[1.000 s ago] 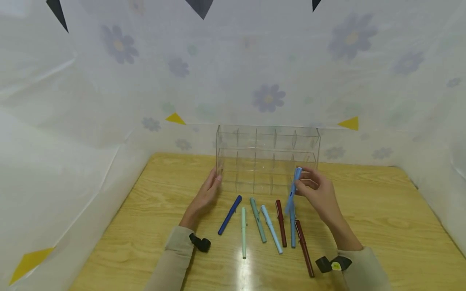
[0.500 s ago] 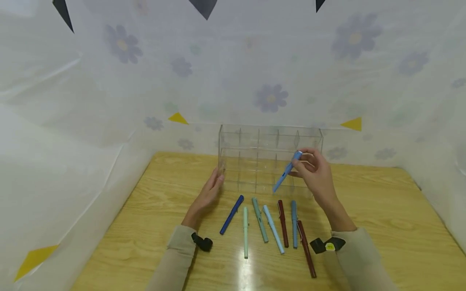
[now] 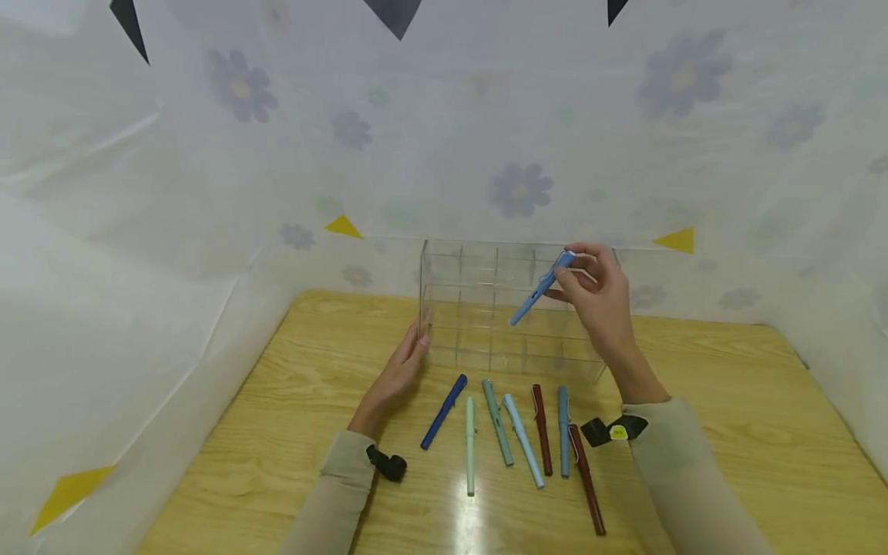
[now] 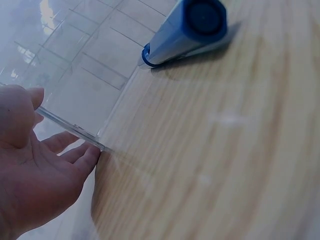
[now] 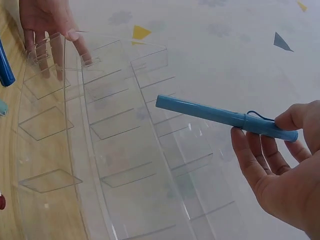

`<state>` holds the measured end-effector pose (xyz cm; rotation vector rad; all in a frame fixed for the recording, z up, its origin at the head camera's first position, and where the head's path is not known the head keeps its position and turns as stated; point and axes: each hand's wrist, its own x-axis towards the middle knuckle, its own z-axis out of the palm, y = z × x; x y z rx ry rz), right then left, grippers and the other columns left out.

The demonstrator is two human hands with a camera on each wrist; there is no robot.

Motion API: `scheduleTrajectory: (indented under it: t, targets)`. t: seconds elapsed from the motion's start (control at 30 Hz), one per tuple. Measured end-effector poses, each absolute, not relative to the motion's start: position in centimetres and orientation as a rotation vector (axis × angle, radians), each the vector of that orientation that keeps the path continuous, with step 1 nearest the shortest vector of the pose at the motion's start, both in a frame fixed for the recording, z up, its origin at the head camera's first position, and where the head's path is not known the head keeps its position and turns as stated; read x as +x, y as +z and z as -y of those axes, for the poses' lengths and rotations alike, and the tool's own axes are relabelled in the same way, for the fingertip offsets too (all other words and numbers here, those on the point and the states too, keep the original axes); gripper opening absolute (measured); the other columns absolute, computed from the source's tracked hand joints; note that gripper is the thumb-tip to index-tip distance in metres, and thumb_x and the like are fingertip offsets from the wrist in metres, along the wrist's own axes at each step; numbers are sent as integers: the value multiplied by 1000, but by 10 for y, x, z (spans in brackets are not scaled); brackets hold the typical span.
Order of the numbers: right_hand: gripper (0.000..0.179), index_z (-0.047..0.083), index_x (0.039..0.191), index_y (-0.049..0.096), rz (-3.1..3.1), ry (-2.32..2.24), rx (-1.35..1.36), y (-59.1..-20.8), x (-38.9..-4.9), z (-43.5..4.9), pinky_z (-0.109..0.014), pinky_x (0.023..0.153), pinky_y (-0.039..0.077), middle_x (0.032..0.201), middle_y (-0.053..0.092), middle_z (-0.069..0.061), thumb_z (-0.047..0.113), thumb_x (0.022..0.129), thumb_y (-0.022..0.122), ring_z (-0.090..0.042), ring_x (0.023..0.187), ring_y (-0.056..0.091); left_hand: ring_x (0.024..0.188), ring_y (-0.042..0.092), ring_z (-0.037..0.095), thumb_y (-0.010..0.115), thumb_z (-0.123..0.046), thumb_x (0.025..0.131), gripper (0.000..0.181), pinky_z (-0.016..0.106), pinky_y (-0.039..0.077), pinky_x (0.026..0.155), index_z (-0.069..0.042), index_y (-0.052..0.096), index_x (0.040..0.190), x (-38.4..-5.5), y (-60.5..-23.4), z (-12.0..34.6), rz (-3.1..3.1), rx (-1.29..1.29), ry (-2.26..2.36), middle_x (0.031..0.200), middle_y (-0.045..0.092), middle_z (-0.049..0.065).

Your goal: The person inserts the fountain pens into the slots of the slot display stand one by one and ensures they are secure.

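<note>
A clear box with compartments stands upright at the back of the table. My left hand holds its left side, thumb at the front edge and fingers along the outside; the left wrist view shows this hand close. My right hand pinches a light blue pen near its cap end, thumb opposite the fingers. This pen slants in front of the box, apart from its dividers in the right wrist view. Below the box lie a dark blue pen, a mint pen and a grey-green pen.
More pens lie right of these: a pale blue pen, two dark red pens, and a grey-blue pen. A flower-patterned sheet rises behind the wooden table.
My right hand has lifted the light blue pen up from the table area, tilting it toward the left and bringing it before the box's upper rows. My left hand stays at the box.
</note>
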<state>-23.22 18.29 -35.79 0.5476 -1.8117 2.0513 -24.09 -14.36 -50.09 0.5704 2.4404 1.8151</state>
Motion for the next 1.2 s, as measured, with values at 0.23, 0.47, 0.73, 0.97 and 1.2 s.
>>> scheduleTrajectory:
  t: [0.23, 0.47, 0.73, 0.97, 1.2]
  targets:
    - [32, 1, 131, 56, 1772, 2067, 583, -350, -245, -180, -40, 81, 60, 108, 62, -16, 0, 100, 64, -22, 91, 70, 155, 14, 29, 35, -27, 115, 59, 50, 14, 123, -12, 12, 166, -241, -505, 145, -2421, 566, 1818, 169, 16, 15]
    - [32, -3, 129, 56, 1732, 2071, 598, -339, -256, -176, -39, 82, 60, 106, 62, -16, 1, 99, 66, -24, 92, 72, 155, 13, 31, 35, -25, 115, 59, 52, 13, 123, -12, 11, 166, -240, -503, 144, -2399, 592, 1838, 169, 14, 16]
    - [32, -5, 128, 57, 1722, 2032, 618, -323, -272, -164, -38, 83, 60, 108, 62, -18, 2, 99, 67, -25, 90, 72, 155, 13, 26, 34, -30, 115, 59, 48, 14, 124, -17, 11, 167, -238, -500, 143, -2429, 574, 1800, 170, 15, 12]
    - [29, -6, 126, 59, 1675, 2058, 630, -314, -289, -155, -37, 83, 60, 107, 63, -19, 1, 99, 66, -25, 89, 72, 155, 13, 26, 34, -31, 115, 58, 50, 14, 124, -17, 12, 167, -233, -501, 144, -2433, 565, 1804, 170, 17, 12]
    - [25, -2, 124, 61, 1654, 2090, 604, -306, -305, -145, -37, 83, 60, 106, 63, -17, 1, 99, 66, -26, 88, 71, 155, 11, 30, 33, -24, 115, 58, 52, 13, 123, -12, 9, 166, -228, -493, 146, -2413, 535, 1780, 169, 14, 17]
